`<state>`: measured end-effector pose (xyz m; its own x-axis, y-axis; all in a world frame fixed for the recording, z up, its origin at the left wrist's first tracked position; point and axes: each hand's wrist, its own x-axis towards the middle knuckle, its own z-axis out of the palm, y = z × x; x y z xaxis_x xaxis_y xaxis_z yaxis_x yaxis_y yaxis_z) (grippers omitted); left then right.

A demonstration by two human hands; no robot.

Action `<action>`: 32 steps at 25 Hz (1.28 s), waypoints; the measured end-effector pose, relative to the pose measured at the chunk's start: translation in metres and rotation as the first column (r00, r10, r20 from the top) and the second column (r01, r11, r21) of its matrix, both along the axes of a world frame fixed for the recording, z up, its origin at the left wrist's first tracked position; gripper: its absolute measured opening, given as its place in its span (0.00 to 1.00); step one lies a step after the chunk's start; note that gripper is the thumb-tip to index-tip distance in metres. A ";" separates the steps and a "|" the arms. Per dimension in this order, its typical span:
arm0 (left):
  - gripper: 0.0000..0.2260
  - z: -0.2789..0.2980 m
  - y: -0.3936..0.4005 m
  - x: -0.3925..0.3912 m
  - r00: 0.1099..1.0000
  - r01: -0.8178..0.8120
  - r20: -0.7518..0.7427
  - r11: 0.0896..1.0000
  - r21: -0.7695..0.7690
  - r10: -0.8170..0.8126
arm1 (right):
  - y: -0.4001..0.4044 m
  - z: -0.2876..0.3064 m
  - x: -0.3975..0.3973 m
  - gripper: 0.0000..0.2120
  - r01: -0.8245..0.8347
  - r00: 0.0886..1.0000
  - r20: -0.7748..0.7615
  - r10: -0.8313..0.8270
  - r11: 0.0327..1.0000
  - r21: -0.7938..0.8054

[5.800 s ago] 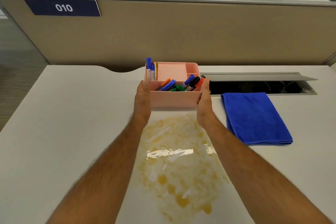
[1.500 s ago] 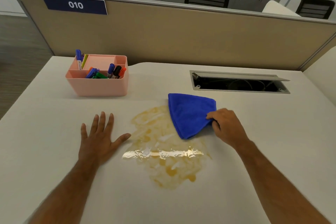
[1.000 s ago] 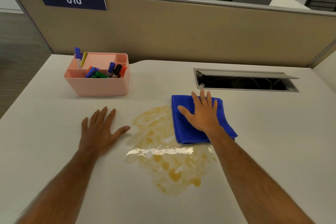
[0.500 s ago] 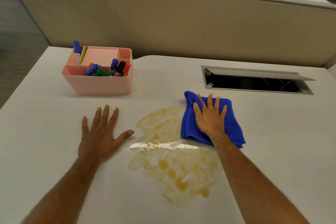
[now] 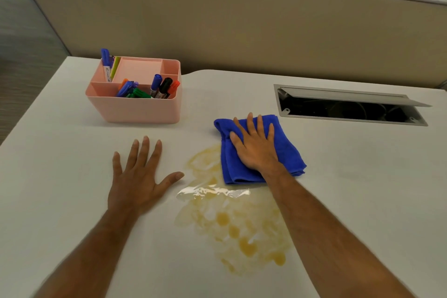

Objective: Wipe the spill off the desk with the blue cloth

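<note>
A yellow-brown spill (image 5: 232, 222) spreads over the white desk (image 5: 362, 189) in front of me, with a shiny wet streak across its middle. The folded blue cloth (image 5: 287, 152) lies on the spill's far right edge. My right hand (image 5: 254, 147) presses flat on the cloth, fingers spread and pointing away from me. My left hand (image 5: 140, 176) rests flat on the bare desk just left of the spill, fingers apart, holding nothing.
A pink organiser (image 5: 137, 109) with several markers stands at the far left of the desk. An open cable hatch (image 5: 348, 111) is sunk into the desk at the far right. A beige partition (image 5: 242, 31) runs along the back edge.
The pink organiser went from the middle to the far left. My right hand brought the cloth onto the spill's edge and flattened on it, pushing it slightly away from me. The left hand stays planted.
</note>
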<state>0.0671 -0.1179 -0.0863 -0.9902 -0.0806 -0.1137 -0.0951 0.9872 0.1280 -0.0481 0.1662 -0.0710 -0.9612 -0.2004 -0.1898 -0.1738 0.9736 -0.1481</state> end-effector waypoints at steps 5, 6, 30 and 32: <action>0.47 0.001 0.000 -0.003 0.999 -0.007 0.036 1.000 -0.017 0.008 | -0.051 0.004 0.008 0.30 -0.119 0.991 0.048 0.121 0.992 -0.049; 0.47 0.001 0.000 -0.003 0.999 -0.011 0.040 1.000 -0.018 0.011 | -0.062 0.003 0.012 0.30 -0.149 0.987 0.051 0.151 0.988 -0.046; 0.46 0.002 -0.002 0.001 1.000 0.011 0.006 1.000 0.025 -0.011 | 0.094 0.001 0.014 0.27 0.023 1.000 -0.003 -0.023 0.998 0.051; 0.46 0.003 -0.001 0.001 1.000 0.010 0.003 1.000 0.026 -0.010 | 0.101 -0.001 0.025 0.27 0.102 0.995 -0.012 -0.102 0.994 0.043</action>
